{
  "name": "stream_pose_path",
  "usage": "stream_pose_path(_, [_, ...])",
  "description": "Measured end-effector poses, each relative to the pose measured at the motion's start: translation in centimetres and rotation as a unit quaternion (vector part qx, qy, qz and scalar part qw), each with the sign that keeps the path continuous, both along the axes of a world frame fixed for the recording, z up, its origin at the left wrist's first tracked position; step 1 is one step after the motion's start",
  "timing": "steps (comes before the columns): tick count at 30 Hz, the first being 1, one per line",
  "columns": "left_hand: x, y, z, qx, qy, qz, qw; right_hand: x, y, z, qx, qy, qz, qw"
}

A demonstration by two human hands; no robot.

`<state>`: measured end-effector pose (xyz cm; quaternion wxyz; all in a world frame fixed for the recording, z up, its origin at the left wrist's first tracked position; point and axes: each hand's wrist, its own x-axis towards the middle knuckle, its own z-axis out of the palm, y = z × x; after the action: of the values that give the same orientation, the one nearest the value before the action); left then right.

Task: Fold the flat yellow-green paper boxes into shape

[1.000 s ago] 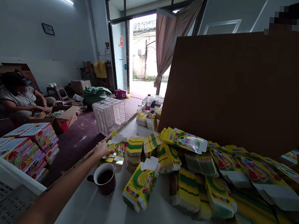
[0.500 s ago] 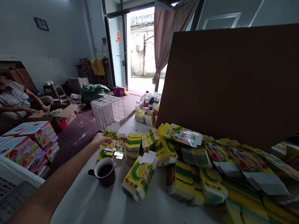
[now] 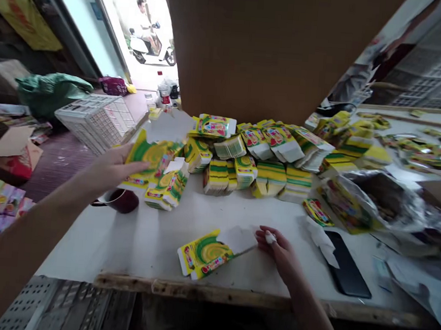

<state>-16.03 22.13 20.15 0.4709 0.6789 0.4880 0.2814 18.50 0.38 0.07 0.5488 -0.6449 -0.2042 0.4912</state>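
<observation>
My left hand (image 3: 119, 164), slightly blurred, is closed on a yellow and green carton (image 3: 150, 154) in a flat form, held above the table's left part. A dark mug (image 3: 125, 201) stands just below that hand, partly covered by it. One upright carton (image 3: 167, 186) is beside the held one. Close to the table's front edge lies another yellow carton (image 3: 208, 253) with a long white flap. My right hand (image 3: 277, 248) is at the end of this flap, fingers curled, with a small white bit at the thumb; what it grips, if anything, is unclear.
Stacks of folded cartons (image 3: 269, 176) line the back of the white table (image 3: 167, 255) before a large brown cardboard panel (image 3: 267, 52). At right are a black phone (image 3: 346, 266), a crumpled tissue (image 3: 323, 242) and an open foil bag (image 3: 389, 198). A white crate (image 3: 98, 120) stands at left.
My view has swung right and down. My left hand has lifted a carton from the left stack and brought it nearer. My right hand and the front carton have come into view.
</observation>
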Motion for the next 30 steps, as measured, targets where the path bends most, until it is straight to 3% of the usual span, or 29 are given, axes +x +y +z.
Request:
stream_pose_path(2, [1.7, -1.8, -0.3, 0.013, 0.062, -0.104, 0.993, -0.1, -0.3, -0.1, 0.015, -0.008, 0.0, 1.0])
stream_pose_path(6, [4.5, -4.8, -1.6, -0.009, 0.113, -0.235, 0.965, 0.0, -1.1, 0.1, 0.026, -0.031, 0.002, 0.999])
stream_pose_path(9, [6.1, -7.3, -3.9, -0.078, 0.108, -0.331, 0.934, 0.1, -1.7, 0.5, 0.024, -0.031, -0.003, 0.999])
stream_pose_path(11, [7.0, -8.8, -5.9, -0.09, 0.141, -0.356, 0.92, 0.1, -2.0, 0.8, 0.023, -0.023, -0.01, 0.999])
stream_pose_path(14, [7.9, -10.4, -8.5, -0.035, 0.235, -0.331, 0.913, -0.1, -2.0, 1.1, 0.016, -0.018, -0.015, 1.0])
stream_pose_path(17, [8.3, -11.5, -9.7, 0.049, 0.304, -0.278, 0.91, -0.1, -1.9, 1.0, 0.009, -0.031, -0.007, 0.999])
stream_pose_path(20, [8.2, -12.3, -9.4, 0.14, 0.341, -0.247, 0.896, 0.3, -2.1, 0.5, -0.004, -0.03, 0.002, 1.0])
stream_pose_path(23, [7.3, -11.7, -8.0, 0.207, 0.332, -0.224, 0.893, 1.1, -2.2, -0.4, -0.021, -0.025, 0.017, 0.999])
stream_pose_path(26, [4.9, -8.5, -5.5, 0.272, 0.297, -0.139, 0.905, 2.1, -2.1, -1.2, -0.05, -0.032, 0.043, 0.997])
stream_pose_path(30, [-0.9, -0.3, -2.3, 0.329, 0.314, 0.034, 0.89, 3.3, -1.9, -2.6, -0.075, -0.051, 0.062, 0.994])
